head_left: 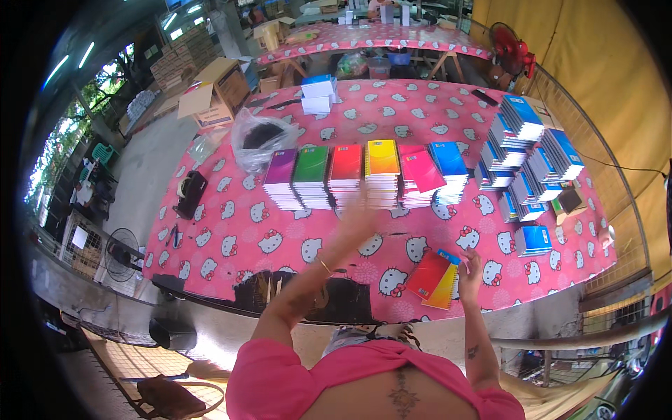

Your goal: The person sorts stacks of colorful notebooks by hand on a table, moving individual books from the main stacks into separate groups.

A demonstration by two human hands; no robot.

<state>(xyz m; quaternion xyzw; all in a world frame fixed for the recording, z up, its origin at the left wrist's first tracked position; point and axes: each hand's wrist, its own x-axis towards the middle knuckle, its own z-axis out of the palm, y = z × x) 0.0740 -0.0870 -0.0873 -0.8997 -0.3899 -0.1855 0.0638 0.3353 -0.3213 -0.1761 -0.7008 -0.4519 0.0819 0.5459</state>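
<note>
My right hand [471,271] is closed on the right edge of a small fan of spiral notebooks near the table's front: a red notebook [427,274] on top, a yellow notebook [442,290] under it and a blue one showing behind. Smeared by motion, my left hand [358,215] reaches over the table just in front of the stacked notebooks; its fingers cannot be made out. Across the middle run stacks in a row: purple [281,173], green [311,175], red [346,168], yellow [382,157], pink [420,168] and blue [449,161]. The top pink notebook lies askew.
Piled blue notebooks [521,157] fill the table's right side. A clear plastic bag [262,136], a black tape dispenser [190,194] and a white-and-blue stack [319,94] stand left and back. Beyond are a cardboard box [220,91], a red fan [509,47] and another table [378,38].
</note>
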